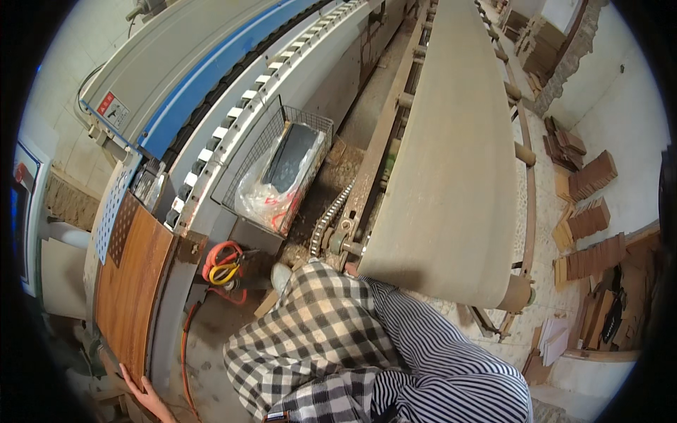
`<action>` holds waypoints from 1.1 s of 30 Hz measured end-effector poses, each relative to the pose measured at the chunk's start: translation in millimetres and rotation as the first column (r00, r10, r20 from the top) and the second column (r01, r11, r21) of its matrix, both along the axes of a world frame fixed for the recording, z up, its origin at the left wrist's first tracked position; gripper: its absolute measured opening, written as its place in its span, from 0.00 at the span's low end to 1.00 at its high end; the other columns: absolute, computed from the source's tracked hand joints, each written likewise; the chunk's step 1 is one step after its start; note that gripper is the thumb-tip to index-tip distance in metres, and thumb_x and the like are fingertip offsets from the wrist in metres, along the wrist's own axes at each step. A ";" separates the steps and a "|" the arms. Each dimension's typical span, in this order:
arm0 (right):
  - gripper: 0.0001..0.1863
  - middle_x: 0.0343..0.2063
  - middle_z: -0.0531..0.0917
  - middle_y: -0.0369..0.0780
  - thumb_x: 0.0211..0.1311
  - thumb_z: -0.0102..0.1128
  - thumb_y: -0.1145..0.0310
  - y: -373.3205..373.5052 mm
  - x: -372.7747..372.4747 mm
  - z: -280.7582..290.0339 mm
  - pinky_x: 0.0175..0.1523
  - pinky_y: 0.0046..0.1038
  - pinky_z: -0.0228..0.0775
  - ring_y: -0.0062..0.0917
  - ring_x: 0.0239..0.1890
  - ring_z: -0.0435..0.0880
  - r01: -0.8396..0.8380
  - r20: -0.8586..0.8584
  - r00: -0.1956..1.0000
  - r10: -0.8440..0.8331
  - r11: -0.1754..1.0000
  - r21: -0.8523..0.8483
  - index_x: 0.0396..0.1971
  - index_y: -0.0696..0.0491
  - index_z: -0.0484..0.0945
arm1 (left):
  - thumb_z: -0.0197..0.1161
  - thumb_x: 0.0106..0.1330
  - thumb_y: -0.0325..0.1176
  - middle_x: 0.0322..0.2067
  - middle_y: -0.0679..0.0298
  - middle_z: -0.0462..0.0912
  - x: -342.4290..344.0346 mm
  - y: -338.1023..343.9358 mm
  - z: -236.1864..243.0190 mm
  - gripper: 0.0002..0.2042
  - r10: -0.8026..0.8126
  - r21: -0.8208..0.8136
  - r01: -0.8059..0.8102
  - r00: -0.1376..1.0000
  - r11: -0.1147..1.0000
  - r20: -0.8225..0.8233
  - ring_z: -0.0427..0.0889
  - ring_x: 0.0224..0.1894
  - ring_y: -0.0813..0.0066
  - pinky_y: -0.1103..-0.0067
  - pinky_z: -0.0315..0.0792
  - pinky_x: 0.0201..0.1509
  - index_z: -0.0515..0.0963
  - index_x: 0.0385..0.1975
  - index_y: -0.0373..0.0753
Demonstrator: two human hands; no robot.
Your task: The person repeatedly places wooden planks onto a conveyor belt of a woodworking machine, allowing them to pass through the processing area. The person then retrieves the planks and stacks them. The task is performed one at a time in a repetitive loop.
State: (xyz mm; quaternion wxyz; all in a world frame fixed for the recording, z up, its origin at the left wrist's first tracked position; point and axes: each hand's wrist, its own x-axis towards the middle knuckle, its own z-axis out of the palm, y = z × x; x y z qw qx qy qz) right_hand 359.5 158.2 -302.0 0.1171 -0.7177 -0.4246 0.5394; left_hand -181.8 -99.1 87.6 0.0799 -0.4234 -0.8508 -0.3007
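Note:
At the lower left, my left hand (146, 400) is at the near end of a brown wood-grain board (134, 282). Its visible fingers are stretched out and apart, touching the board's end; part of the hand is cut off by the picture's edge. The board lies along the near end of a long grey machine (169, 63) with a blue stripe, its far end by a perforated plate (116, 204) and a row of black-and-white track pads (211, 144). My right hand is out of sight; checked and striped clothing fills the lower middle.
A wire basket (236, 158) with a dark slab and clear plastic hangs on the machine's side. Below it is a coiled red and yellow hose (224, 264). A wide belt conveyor (444, 155) with an exposed chain (330, 220) runs on the right. Stacked brown boards (591, 217) lie beyond.

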 end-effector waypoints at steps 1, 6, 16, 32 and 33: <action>0.16 0.36 0.82 0.42 0.68 0.53 0.62 0.1 4.1 -1.1 0.41 0.29 0.69 0.28 0.34 0.78 -0.009 0.014 1.000 0.009 1.000 0.000 0.43 0.59 0.81 | 0.56 0.72 0.46 0.68 0.54 0.62 36.0 6.3 17.9 0.29 -0.076 -0.025 0.076 0.997 0.997 -0.002 0.64 0.67 0.54 0.65 0.63 0.67 0.62 0.69 0.43; 0.16 0.38 0.82 0.42 0.68 0.53 0.63 -13.8 11.6 2.7 0.44 0.29 0.70 0.28 0.37 0.79 -0.021 -0.001 1.000 0.021 1.000 -0.001 0.44 0.59 0.81 | 0.51 0.74 0.40 0.71 0.60 0.57 7.5 4.1 1.0 0.26 -0.020 0.052 0.014 0.994 0.999 0.107 0.57 0.72 0.60 0.63 0.58 0.70 0.59 0.71 0.45; 0.16 0.43 0.83 0.42 0.69 0.52 0.63 -88.8 69.5 -4.4 0.49 0.27 0.71 0.29 0.42 0.80 -0.112 -0.063 0.992 0.111 0.994 -0.007 0.47 0.59 0.81 | 0.62 0.64 0.27 0.66 0.56 0.65 32.6 9.8 15.8 0.30 -0.206 0.260 0.131 0.937 0.957 0.284 0.64 0.68 0.64 0.71 0.57 0.71 0.62 0.67 0.34; 0.15 0.44 0.86 0.41 0.68 0.52 0.71 -150.3 110.9 57.2 0.53 0.23 0.73 0.26 0.45 0.83 0.066 -0.322 0.942 -0.099 0.992 -0.111 0.49 0.60 0.81 | 0.69 0.56 0.50 0.62 0.54 0.73 73.3 76.7 42.4 0.40 -0.107 -0.044 0.109 0.993 0.993 0.040 0.56 0.73 0.60 0.55 0.31 0.75 0.62 0.67 0.41; 0.10 0.31 0.87 0.41 0.64 0.58 0.73 -148.6 117.4 46.1 0.38 0.25 0.77 0.26 0.28 0.83 0.090 -0.374 0.923 -0.087 0.996 -0.009 0.42 0.59 0.84 | 0.69 0.56 0.50 0.62 0.54 0.73 77.6 84.0 39.7 0.40 -0.107 -0.049 0.110 0.993 0.993 0.044 0.56 0.73 0.59 0.55 0.31 0.75 0.62 0.67 0.41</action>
